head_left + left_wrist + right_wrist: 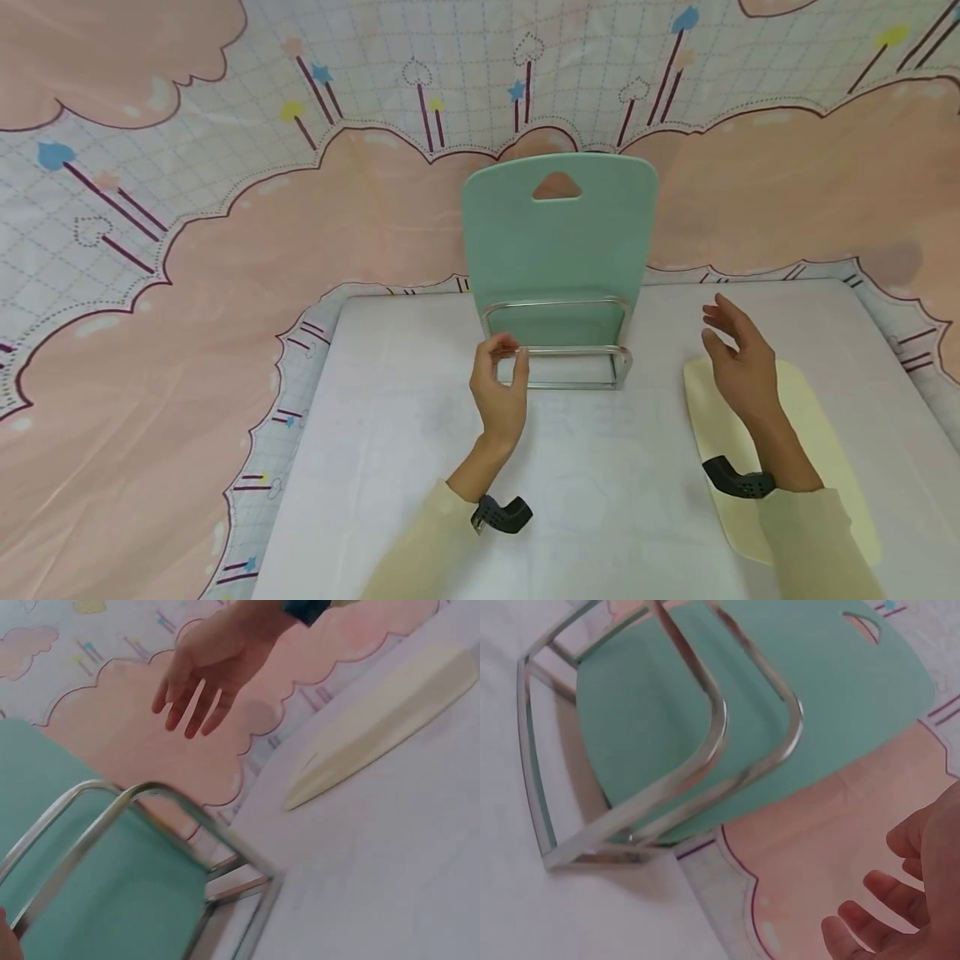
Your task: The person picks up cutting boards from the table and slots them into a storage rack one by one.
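A mint-green cutting board (558, 242) with a triangular handle hole stands upright in a metal wire rack (570, 386) on the white table. My left hand (501, 400) is at the rack's left front, its thumb and fingers loosely bent with a gap between them, overlapping the metal rods in the head view. A fingertip (7, 946) shows beside the rod in the left wrist view. My right hand (742, 367) hovers to the right of the rack, fingers loosely bent and holding nothing; the right wrist view shows its spread fingers (885, 907) apart from the rack.
A cream cutting board (806, 417) lies flat on the white table (375, 467) under my right forearm. Behind the table hangs a pink and white patterned cloth (375, 208). Each wrist wears a dark band (504, 515).
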Available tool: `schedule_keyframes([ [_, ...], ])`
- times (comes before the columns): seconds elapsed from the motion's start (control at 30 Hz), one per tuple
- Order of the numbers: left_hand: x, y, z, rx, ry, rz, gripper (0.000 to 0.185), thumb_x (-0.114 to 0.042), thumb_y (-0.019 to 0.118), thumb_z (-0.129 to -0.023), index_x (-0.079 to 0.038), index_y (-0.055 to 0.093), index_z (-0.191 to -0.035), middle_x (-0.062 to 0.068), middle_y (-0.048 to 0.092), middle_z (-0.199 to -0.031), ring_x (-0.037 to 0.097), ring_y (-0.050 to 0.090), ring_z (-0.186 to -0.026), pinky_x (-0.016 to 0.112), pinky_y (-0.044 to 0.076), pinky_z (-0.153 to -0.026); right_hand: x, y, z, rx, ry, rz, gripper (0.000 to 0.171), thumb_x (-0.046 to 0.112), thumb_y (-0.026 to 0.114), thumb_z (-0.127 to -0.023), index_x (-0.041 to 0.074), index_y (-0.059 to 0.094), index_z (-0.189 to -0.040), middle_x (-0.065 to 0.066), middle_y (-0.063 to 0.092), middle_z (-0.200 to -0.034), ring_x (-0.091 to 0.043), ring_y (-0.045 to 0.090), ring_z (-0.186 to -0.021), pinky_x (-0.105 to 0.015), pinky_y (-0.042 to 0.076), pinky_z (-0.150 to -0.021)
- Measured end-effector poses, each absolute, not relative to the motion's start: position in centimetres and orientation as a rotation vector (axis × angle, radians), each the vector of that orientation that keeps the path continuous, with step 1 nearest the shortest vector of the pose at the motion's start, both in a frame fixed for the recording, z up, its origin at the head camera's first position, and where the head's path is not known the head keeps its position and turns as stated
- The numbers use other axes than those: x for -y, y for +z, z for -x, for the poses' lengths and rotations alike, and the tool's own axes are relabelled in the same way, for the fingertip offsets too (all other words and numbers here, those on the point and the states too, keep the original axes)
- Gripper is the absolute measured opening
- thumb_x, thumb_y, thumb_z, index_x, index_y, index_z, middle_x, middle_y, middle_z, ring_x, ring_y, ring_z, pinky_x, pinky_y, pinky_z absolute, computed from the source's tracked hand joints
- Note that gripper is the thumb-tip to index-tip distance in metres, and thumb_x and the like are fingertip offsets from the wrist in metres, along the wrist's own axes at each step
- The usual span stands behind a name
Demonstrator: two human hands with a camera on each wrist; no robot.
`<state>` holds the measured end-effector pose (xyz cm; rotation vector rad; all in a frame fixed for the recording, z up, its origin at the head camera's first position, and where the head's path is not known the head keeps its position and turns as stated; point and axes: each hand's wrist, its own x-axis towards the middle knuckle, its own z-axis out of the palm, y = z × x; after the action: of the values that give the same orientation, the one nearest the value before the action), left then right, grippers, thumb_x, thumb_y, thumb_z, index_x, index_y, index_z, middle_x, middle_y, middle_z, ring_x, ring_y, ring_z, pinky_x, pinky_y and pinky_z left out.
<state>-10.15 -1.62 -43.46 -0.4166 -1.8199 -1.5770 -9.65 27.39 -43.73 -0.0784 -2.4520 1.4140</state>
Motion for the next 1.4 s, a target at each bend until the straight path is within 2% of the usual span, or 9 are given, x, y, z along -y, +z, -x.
schedule_keyframes([
  [0.27,-0.5,-45.3,8.0,1.859,-1.797,0.377,0.026,0.014,0.058,-0.087,0.016,0.052,-0.112,0.028,0.059,-0.101,0.044,0.056,-0.096,0.052,0.050,-0.079,-29.5,-45.2,7.3,2.525,1.350,0.123,0.051,0.014,0.048,-0.101,0.012,0.032,-0.150,-0.018,0.048,-0.137,-0.012,0.046,-0.124,-0.004,0.037,-0.084],
  [0.4,-1.2,-46.1,7.3,1.841,-1.923,0.322,0.027,0.014,0.057,-0.088,0.015,0.052,-0.114,0.027,0.059,-0.104,0.044,0.057,-0.098,0.048,0.051,-0.082,-30.6,-46.2,5.8,2.548,1.309,0.135,0.050,0.015,0.048,-0.101,0.013,0.034,-0.149,-0.016,0.049,-0.137,-0.001,0.045,-0.119,-0.002,0.036,-0.082],
  [0.67,-3.5,-46.8,6.1,1.832,-2.110,0.229,0.026,0.009,0.057,-0.091,0.012,0.052,-0.117,0.024,0.059,-0.108,0.045,0.059,-0.097,0.039,0.053,-0.081,-32.7,-47.5,3.2,2.535,1.297,0.223,0.049,0.017,0.050,-0.100,0.013,0.038,-0.147,0.013,0.051,-0.132,0.013,0.041,-0.111,0.000,0.034,-0.079],
  [0.87,-6.0,-48.1,4.9,1.866,-2.157,0.252,0.029,0.011,0.060,-0.087,0.010,0.055,-0.116,0.022,0.061,-0.107,0.046,0.060,-0.094,0.038,0.054,-0.079,-34.3,-48.8,1.2,2.553,1.290,0.387,0.049,0.020,0.049,-0.100,0.015,0.039,-0.147,0.023,0.047,-0.131,0.016,0.039,-0.108,0.001,0.033,-0.077],
  [1.0,-7.6,-50.3,4.3,1.934,-2.216,0.227,0.032,0.009,0.062,-0.086,0.007,0.055,-0.117,0.019,0.059,-0.109,0.046,0.059,-0.096,0.037,0.055,-0.079,-35.4,-50.0,-0.3,2.596,1.257,0.483,0.050,0.023,0.048,-0.100,0.012,0.038,-0.148,0.025,0.044,-0.128,0.020,0.037,-0.102,0.001,0.034,-0.073],
  [1.17,-9.2,-52.9,3.7,1.988,-2.313,0.117,0.034,0.002,0.066,-0.087,0.000,0.056,-0.119,0.015,0.060,-0.111,0.040,0.060,-0.100,0.030,0.054,-0.080,-37.1,-51.2,-1.9,2.639,1.218,0.554,0.049,0.024,0.049,-0.100,0.012,0.040,-0.146,0.020,0.044,-0.123,0.027,0.035,-0.083,-0.003,0.038,-0.063],
  [1.27,-10.3,-53.3,3.0,1.969,-2.403,0.106,0.035,-0.001,0.067,-0.087,0.003,0.056,-0.120,0.018,0.060,-0.113,0.039,0.059,-0.102,0.028,0.052,-0.083,-38.2,-51.5,-2.5,2.638,1.191,0.594,0.048,0.022,0.049,-0.099,0.010,0.042,-0.145,0.013,0.045,-0.119,0.028,0.035,-0.078,-0.004,0.040,-0.060],
  [1.33,-11.0,-53.4,2.4,1.951,-2.468,0.100,0.038,-0.001,0.067,-0.087,0.006,0.055,-0.122,0.020,0.060,-0.115,0.039,0.059,-0.105,0.027,0.052,-0.084,-38.8,-51.6,-2.7,2.648,1.153,0.648,0.048,0.023,0.049,-0.099,0.010,0.043,-0.145,0.004,0.047,-0.119,0.028,0.034,-0.076,-0.004,0.039,-0.058],
  [1.4,-11.6,-53.7,1.9,1.953,-2.521,0.097,0.040,0.000,0.067,-0.086,0.007,0.054,-0.123,0.019,0.060,-0.116,0.037,0.058,-0.107,0.026,0.051,-0.085,-39.2,-51.7,-2.8,2.660,1.114,0.704,0.048,0.023,0.049,-0.099,0.008,0.043,-0.144,-0.011,0.048,-0.123,0.028,0.033,-0.075,-0.003,0.037,-0.058],
])
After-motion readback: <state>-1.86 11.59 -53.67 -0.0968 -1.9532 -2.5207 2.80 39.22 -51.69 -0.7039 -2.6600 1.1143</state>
